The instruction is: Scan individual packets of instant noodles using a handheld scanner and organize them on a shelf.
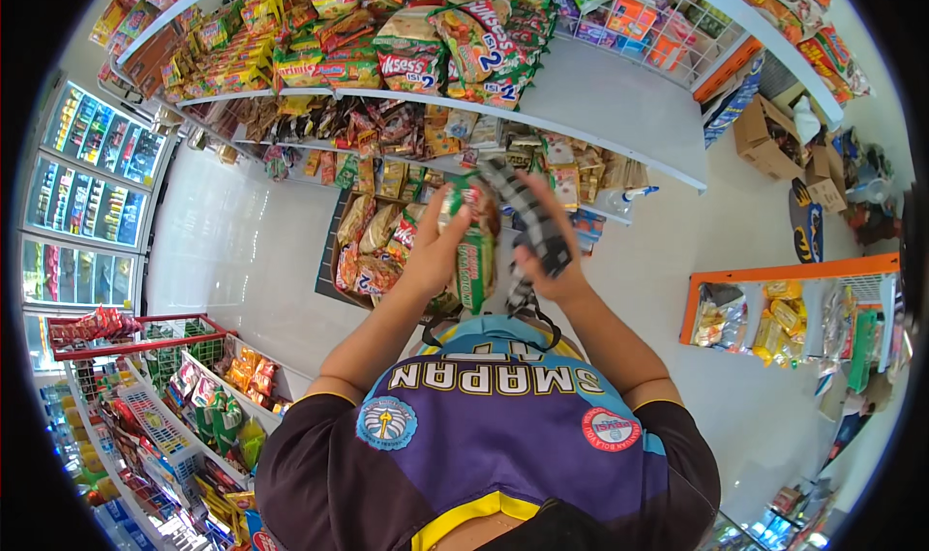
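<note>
My left hand [435, 250] grips a green and red packet of instant noodles [473, 261] from its left side. Between the fingers and palm of my right hand [555, 264] is a black-and-white checked cloth [533, 221], blurred and close beside the packet. Below my left hand, a cardboard box [335, 261] full of similar noodle packets stands on the floor. Ahead, the upper shelf [617, 108] bears piles of noodle packets [475, 39], many of them red and green.
Lower shelves hold sachets [435, 130]. Glass-door drink coolers [94, 166] stand at the left, with a snack rack [138, 333] nearer me. At the right are an orange-edged rack [791, 268] and open cardboard boxes [769, 134] on the floor.
</note>
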Available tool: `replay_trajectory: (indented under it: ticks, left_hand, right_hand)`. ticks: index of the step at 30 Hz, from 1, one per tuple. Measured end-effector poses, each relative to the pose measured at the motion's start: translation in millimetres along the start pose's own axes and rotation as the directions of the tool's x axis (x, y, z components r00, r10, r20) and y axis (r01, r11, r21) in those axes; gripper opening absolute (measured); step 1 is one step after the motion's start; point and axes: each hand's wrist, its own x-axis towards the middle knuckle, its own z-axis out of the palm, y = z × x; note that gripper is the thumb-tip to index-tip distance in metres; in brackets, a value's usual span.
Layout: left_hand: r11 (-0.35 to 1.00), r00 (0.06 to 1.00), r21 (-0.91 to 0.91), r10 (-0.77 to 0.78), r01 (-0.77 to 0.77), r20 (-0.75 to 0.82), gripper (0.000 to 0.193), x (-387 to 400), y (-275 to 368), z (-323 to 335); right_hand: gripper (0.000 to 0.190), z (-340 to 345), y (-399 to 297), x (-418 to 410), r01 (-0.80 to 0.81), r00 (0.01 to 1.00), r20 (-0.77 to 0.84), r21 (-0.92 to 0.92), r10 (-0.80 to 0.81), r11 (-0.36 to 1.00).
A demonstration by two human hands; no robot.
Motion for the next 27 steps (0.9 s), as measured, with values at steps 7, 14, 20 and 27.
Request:
replay_trajectory:
  ticks: [7,14,20,27]
  left_hand:
    - [0.935,0.921,0.292,0.081,-0.203,0.382,0.059,-13.3,-14.0,-1.5]
    - [0.989,0.950,-0.107,-0.064,0.101,0.307,0.051,-9.7,-13.9,-9.5]
    - [0.976,0.990,0.214,0.006,-0.036,0.139,0.047,2.4,-16.5,7.5]
    - [0.915,0.945,0.242,0.301,-0.324,0.128,0.050,8.9,-20.3,-0.4]
  right_hand:
    - [0.065,-1.6,14.8,-0.2,0.074,0.994,0.076,0.056,-0.078,0.996]
    - [0.041,-12.9,49.8,-19.4,-0.575,0.677,-0.093,0.552,0.730,0.603]
    - [0.055,12.8,26.0,-4.4,-0.204,0.975,-0.068,0.123,0.213,0.971]
    - [0.081,29.2,-2.7,-0.1,0.243,0.968,0.155,-0.363,-0.198,0.900]
